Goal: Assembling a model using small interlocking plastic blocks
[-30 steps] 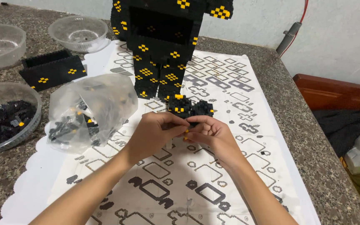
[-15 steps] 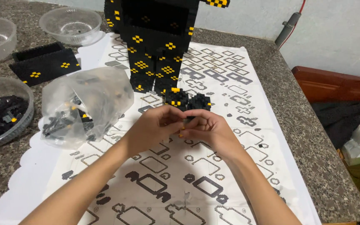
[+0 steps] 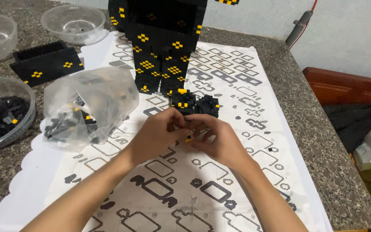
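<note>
Here, the left hand [image 3: 157, 135] and right hand [image 3: 220, 139] pinched one small black-and-yellow brick piece [image 3: 188, 138] between nearly closed fingertips. A black brick cluster [image 3: 194, 104] lay just beyond them.

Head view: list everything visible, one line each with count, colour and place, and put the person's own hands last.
Block model: one, black with yellow patches, standing at top centre.
Small block assembly: one, black and yellow, just beyond the hands.
Small piece: one, yellow and black, pinched between both hands.
Plastic bag: one, clear, holding dark pieces, left of the hands.
Bowls: three, clear; two at top left, one at the left edge holding black pieces.
Flat panels: two, black with yellow, upper left.
Instruction sheet: one, white, covering the countertop.
Left hand: on the small piece.
Right hand: on the small piece.
</note>
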